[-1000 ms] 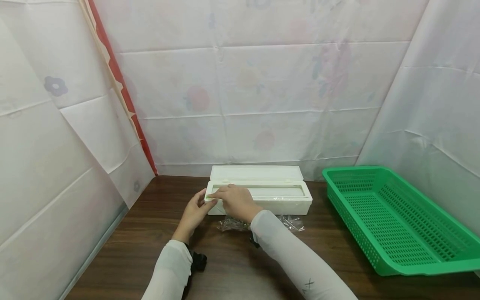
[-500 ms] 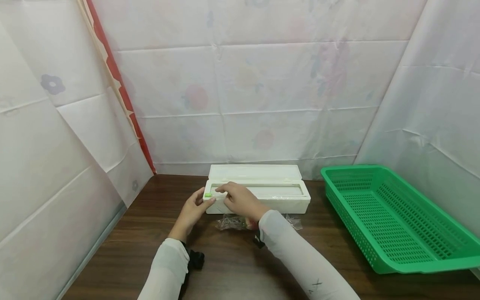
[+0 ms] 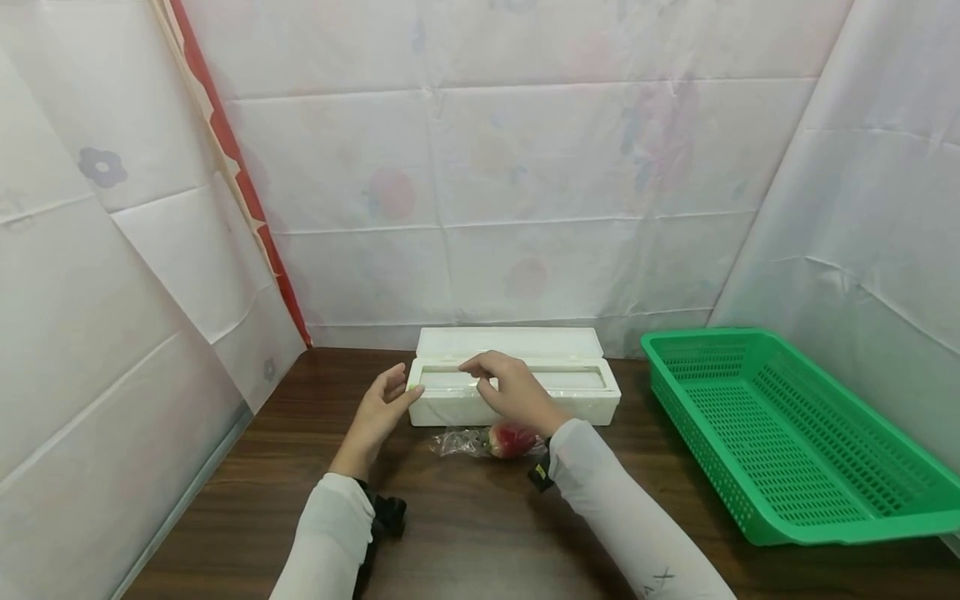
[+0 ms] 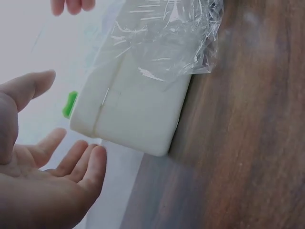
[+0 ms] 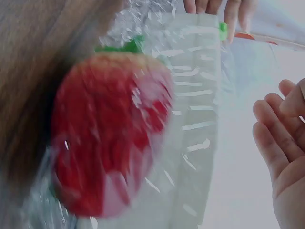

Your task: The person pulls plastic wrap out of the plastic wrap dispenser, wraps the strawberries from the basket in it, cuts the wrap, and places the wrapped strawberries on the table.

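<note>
A long white cling film box [image 3: 450, 408] lies across the table, its lid [image 3: 510, 342] tipped back. At its left end is my left hand [image 3: 375, 421], fingers apart and thumb close to the corner. A small green slide cutter [image 4: 70, 105] sits on that end in the left wrist view. My right hand [image 3: 517, 392] hovers over the box's middle with bent, relaxed fingers and nothing visible in them. In front of the box lies a red fruit [image 5: 112, 133] with green leaves, covered in clear film [image 4: 181, 43] that spreads over the box's front.
A green plastic basket [image 3: 795, 521] stands on the right side of the dark wooden table [image 3: 465, 542]. Printed white sheets [image 3: 495, 167] hang behind the table and along both sides.
My right hand has moved right along the box from its left end. The red fruit has come into view beneath my forearm. My left fingers have spread away from the box's corner.
</note>
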Tool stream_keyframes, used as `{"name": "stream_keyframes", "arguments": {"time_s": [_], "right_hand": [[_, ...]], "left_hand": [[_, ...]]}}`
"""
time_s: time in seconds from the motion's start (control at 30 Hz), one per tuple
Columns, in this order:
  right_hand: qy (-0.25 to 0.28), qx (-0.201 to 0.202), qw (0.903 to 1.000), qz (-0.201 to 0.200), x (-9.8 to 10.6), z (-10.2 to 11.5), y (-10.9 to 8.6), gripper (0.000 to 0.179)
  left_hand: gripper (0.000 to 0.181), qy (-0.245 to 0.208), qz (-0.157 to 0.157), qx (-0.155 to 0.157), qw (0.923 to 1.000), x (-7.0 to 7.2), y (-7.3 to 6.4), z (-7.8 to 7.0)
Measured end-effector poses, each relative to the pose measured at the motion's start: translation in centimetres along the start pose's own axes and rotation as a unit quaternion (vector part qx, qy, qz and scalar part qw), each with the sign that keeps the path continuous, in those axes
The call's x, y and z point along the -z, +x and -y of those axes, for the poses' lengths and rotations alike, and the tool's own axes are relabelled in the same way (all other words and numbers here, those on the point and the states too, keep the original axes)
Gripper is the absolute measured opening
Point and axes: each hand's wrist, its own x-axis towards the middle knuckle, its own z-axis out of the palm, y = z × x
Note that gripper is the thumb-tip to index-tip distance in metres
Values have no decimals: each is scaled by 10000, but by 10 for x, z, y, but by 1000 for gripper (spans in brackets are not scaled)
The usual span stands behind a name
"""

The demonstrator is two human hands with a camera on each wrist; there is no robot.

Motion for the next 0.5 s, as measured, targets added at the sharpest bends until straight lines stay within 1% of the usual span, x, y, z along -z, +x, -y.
{"name": "stream_keyframes", "arguments": {"time_s": [0.1, 0.2, 0.3, 0.4, 0.5], "right_hand": [[16, -11, 10000, -81, 9, -1, -4, 30], [-31, 2, 10000, -91, 18, -5, -10, 29], [-117, 68, 9998, -148, 24, -9, -16, 28], [-249, 104, 9994, -201, 33, -11, -26, 26], [-460, 119, 9987, -203, 41, -15, -40, 24]], "left_hand": [[68, 145, -149, -199, 9996, 0, 0, -4], [61, 341, -365, -368, 9981, -1, 0, -10], [56, 519, -600, -657, 9947, 0, -2, -17], [54, 704, -807, -1134, 9878, 0, -4, -22], [51, 940, -956, -1732, 9757, -3, -4, -25]]}}
